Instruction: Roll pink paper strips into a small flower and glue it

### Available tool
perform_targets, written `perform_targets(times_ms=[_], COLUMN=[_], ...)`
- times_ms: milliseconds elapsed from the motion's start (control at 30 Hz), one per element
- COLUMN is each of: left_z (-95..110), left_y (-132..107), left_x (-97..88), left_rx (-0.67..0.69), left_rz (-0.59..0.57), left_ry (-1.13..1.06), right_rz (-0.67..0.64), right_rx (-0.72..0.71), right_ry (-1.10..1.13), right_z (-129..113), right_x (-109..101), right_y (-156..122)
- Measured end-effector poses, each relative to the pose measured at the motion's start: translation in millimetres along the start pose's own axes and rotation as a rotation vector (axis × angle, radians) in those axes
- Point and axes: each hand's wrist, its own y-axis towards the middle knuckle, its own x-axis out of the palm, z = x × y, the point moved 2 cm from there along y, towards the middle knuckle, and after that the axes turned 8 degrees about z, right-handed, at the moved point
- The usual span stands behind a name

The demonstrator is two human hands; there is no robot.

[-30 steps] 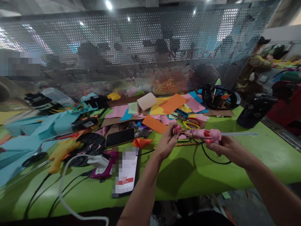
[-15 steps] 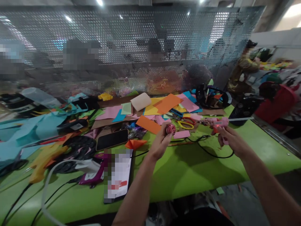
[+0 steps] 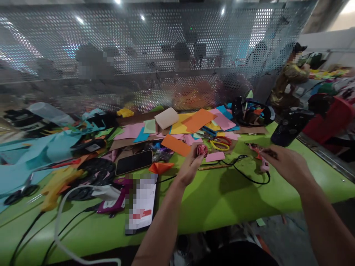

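My left hand point(image 3: 188, 168) is closed around a small pink rolled paper rose point(image 3: 202, 150), its spiral end facing up. On the right, my right hand point(image 3: 285, 160) has its fingers closed at the rear of a pink hot glue gun point(image 3: 263, 162). The gun's nozzle points left and its handle hangs toward the green table, with a black cord running from it. Whether the gun rests on the table I cannot tell. Between my hands lie a pink paper strip point(image 3: 215, 156), a thin brown stick point(image 3: 216, 167) and yellow-and-red-handled scissors point(image 3: 220, 143).
Coloured paper sheets point(image 3: 199, 120) cover the back of the table. A black basin point(image 3: 252, 112) and a dark cup point(image 3: 291, 127) stand at right. Phones point(image 3: 134, 162), a yellow glue gun point(image 3: 57, 188) and cables lie at left. A perforated metal screen point(image 3: 155, 48) rises behind.
My right hand has shifted from the glue gun's handle to its rear end, and the gun has tilted lower. The left hand keeps the paper rose in nearly the same place.
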Motion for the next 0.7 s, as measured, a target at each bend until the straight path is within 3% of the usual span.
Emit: perform_targets(times_ms=[100, 267, 433, 700], left_z=[-1, -2, -1, 4], left_y=[0, 0, 1, 1], left_x=[0.7, 2.5, 3.9, 4.8], left_rx=[-0.001, -0.032, -0.062, -0.063], left_rz=[-0.002, -0.003, -0.001, -0.025], left_ry=[-0.012, -0.004, 0.039, 0.010], right_rz=[0.035, 0.111, 0.180, 0.283], right_rx=[-0.304, -0.629, -0.738, -0.810], right_ry=[0.382, 0.553, 0.442, 0.309], right_z=[-55, -122, -139, -140], right_x=[-3, 14, 34, 38], right_y=[-4, -3, 2, 1])
